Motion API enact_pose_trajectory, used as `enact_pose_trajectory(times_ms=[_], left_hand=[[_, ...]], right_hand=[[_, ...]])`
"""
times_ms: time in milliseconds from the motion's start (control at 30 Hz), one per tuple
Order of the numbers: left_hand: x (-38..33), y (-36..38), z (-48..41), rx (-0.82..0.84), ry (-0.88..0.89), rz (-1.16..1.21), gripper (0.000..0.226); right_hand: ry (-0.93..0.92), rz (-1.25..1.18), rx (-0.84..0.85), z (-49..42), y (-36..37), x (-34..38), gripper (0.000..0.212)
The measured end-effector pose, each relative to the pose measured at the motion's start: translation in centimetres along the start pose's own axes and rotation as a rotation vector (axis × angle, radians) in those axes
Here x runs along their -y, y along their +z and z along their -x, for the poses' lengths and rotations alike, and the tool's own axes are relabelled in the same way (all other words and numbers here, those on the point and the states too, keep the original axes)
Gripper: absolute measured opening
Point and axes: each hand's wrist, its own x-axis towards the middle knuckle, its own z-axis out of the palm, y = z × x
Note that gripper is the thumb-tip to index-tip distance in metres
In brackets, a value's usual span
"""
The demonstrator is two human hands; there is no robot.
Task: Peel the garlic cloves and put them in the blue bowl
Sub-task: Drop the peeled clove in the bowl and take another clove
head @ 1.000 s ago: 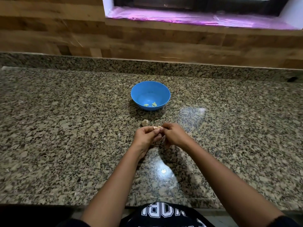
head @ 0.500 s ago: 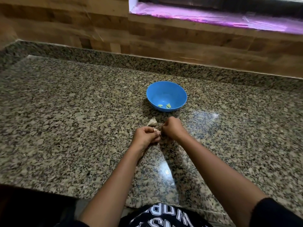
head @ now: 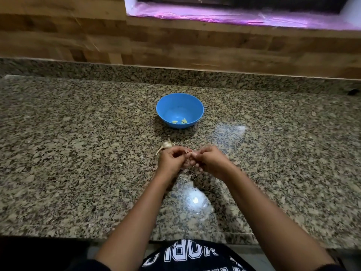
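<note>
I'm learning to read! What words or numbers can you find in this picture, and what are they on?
"OR", perhaps: part of a row of white block letters on the dark shirt; the rest is creased and unreadable.
Second row beneath it: cut off, unreadable.
Blue bowl and countertop: no writing.

Home kitchen: granite counter (head: 78, 153), wood-look backsplash (head: 175, 45).

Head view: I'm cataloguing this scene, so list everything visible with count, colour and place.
counter: one, speckled granite, foreground.
wall: one, brown wood, behind counter.
plastic film: one, pink, window sill above.
blue bowl: one, blue, mid-counter.
peeled garlic cloves: two, yellowish, inside the bowl.
garlic piece: one, whitish, on counter before the bowl.
garlic clove: one, pale, held nearer than the bowl.
left hand: one, pinching the clove.
right hand: one, pinching the clove.
</note>
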Motion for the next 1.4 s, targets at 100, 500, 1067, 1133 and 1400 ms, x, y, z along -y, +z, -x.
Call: enact_pose_trajectory(times_ms=[100,500,1067,1133,1400], left_hand=[[0.9,0.5,0.4,-0.011,0.078,-0.117,0.018],[0.7,0.7,1.4,-0.022,0.026,-0.169,0.015],[-0.2,-1.0,0.2,-0.093,0.24,-0.783,0.015],[-0.1,-1.0,-0.1,-0.152,0.256,-0.867,0.022],[0.2,-1.0,-0.3,-0.274,0.213,-0.936,0.011]], right_hand=[[0.049,-0.126,-0.041,0.3,-0.1,-1.2,0.025],[-0.013,-0.125,-0.103,0.5,-0.2,-2.2,0.014],[-0.041,-0.108,-0.255,-1.6,0.7,-1.9,0.01],[-0.038,-0.142,-0.248,-1.5,0.5,-1.8,0.013],[-0.012,-0.15,-0.222,-1.3,-0.2,-1.8,0.02]])
